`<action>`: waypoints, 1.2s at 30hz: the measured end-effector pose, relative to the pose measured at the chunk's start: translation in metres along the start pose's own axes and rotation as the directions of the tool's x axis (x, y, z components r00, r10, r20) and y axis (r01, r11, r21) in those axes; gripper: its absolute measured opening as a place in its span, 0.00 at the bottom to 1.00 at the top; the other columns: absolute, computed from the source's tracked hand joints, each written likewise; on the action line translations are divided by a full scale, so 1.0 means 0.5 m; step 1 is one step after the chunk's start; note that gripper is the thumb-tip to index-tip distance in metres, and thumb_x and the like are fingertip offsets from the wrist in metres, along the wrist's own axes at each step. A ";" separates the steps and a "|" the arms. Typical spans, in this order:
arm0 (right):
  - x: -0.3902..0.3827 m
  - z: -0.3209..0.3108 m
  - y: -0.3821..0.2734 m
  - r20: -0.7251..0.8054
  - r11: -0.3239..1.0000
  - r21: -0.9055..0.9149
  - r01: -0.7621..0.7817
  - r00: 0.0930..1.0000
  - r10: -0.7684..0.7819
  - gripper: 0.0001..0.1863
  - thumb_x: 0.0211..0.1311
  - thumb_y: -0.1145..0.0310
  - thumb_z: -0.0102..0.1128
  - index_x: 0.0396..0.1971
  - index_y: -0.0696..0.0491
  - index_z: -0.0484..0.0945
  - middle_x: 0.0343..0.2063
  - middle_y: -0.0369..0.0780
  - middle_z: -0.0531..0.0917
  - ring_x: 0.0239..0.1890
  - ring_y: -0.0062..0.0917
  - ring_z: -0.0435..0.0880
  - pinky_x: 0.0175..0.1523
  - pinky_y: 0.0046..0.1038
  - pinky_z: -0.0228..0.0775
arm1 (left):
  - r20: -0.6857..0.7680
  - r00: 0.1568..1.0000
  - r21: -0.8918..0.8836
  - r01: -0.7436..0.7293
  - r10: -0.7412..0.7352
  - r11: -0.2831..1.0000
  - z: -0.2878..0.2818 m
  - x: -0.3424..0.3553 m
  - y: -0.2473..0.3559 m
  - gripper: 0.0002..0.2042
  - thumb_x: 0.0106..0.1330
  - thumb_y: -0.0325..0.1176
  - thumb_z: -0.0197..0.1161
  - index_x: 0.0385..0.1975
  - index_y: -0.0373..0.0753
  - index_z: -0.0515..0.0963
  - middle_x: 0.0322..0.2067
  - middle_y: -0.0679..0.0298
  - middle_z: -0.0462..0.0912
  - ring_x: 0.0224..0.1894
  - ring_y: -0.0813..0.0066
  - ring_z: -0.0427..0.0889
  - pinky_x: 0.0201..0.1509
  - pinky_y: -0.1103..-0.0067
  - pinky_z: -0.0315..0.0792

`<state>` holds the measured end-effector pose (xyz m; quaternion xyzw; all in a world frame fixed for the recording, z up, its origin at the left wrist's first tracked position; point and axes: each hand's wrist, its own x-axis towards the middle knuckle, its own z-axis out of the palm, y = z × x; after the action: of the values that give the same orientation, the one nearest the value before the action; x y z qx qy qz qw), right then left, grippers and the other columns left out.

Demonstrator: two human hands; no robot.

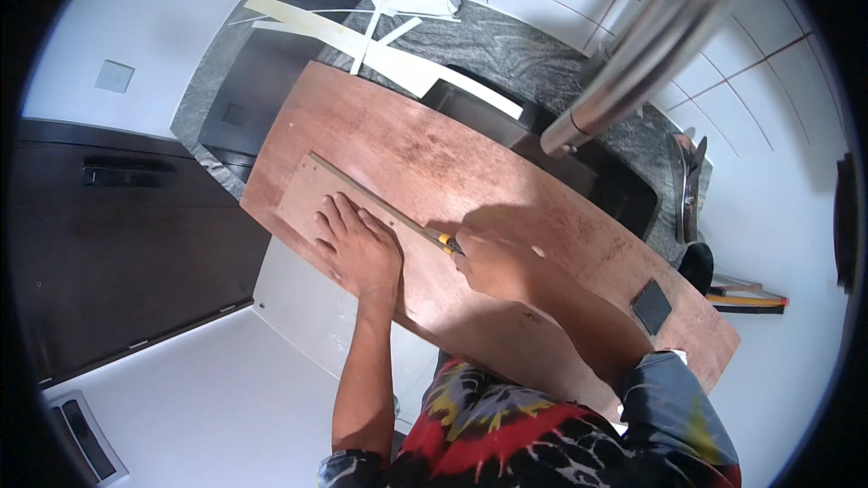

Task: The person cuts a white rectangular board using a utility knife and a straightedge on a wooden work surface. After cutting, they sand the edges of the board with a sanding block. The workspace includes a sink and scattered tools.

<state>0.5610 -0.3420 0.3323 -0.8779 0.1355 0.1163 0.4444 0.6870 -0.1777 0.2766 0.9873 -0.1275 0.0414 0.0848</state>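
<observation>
Two-handed cutting, apparently | left hand (360, 251) spread flat on board (303, 196) | right hand (493, 264) clamped on cutter (447, 241) | next move needs board pinned firmly

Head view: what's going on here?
A person is working on a tan board that lies on a larger reddish wooden sheet, which partly covers a dark sink. The left hand lies spread on the board. The right hand grips a yellow-and-dark tool, probably a cutter, at the board's long edge. A dark, flat square piece lies farther right on the sheet.
</observation>
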 end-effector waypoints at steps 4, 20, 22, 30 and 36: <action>0.133 -0.021 -0.057 0.016 0.992 0.113 -0.060 0.998 0.059 0.23 0.76 0.62 0.48 0.61 0.64 0.70 0.51 0.60 0.83 0.55 0.54 0.83 0.62 0.50 0.73 | -0.004 1.000 -0.013 -0.009 0.009 1.000 0.012 -0.010 -0.019 0.27 0.80 0.40 0.43 0.74 0.33 0.62 0.75 0.46 0.60 0.78 0.40 0.53 0.79 0.44 0.45; 0.424 0.082 -0.128 -0.090 0.984 -0.070 0.164 0.981 -0.170 0.13 0.57 0.74 0.55 0.35 0.64 0.87 0.38 0.57 0.87 0.47 0.49 0.88 0.56 0.45 0.79 | 0.049 0.999 -0.046 0.022 -0.020 0.999 -0.003 -0.005 0.000 0.28 0.80 0.40 0.42 0.74 0.30 0.61 0.76 0.43 0.58 0.79 0.36 0.50 0.79 0.43 0.43; 0.430 0.090 -0.124 -0.105 0.982 -0.052 0.183 0.977 -0.188 0.14 0.57 0.74 0.55 0.36 0.64 0.87 0.38 0.58 0.87 0.47 0.49 0.88 0.55 0.45 0.79 | 0.046 0.999 -0.046 0.023 -0.021 0.999 -0.005 -0.005 0.000 0.28 0.80 0.40 0.42 0.74 0.30 0.61 0.76 0.43 0.58 0.79 0.36 0.50 0.79 0.43 0.42; 0.432 0.089 -0.134 -0.076 0.961 -0.148 0.232 0.966 -0.245 0.13 0.60 0.74 0.55 0.37 0.62 0.87 0.42 0.56 0.87 0.50 0.48 0.88 0.55 0.44 0.80 | 0.044 0.999 -0.019 0.022 -0.022 1.000 0.002 -0.006 -0.007 0.28 0.80 0.40 0.43 0.75 0.32 0.60 0.76 0.45 0.58 0.79 0.38 0.50 0.79 0.43 0.43; 0.420 0.081 -0.162 0.003 0.937 -0.291 0.193 0.980 -0.201 0.15 0.63 0.69 0.60 0.44 0.58 0.89 0.42 0.51 0.90 0.46 0.42 0.91 0.51 0.39 0.83 | 0.043 0.999 -0.047 0.010 -0.008 0.999 -0.005 -0.007 -0.002 0.27 0.79 0.39 0.43 0.73 0.29 0.60 0.75 0.42 0.58 0.78 0.34 0.51 0.77 0.41 0.44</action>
<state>0.7818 -0.2912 0.3010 -0.9440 0.0343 0.0780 0.3187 0.6835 -0.1756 0.2788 0.9863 -0.1257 0.0169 0.1057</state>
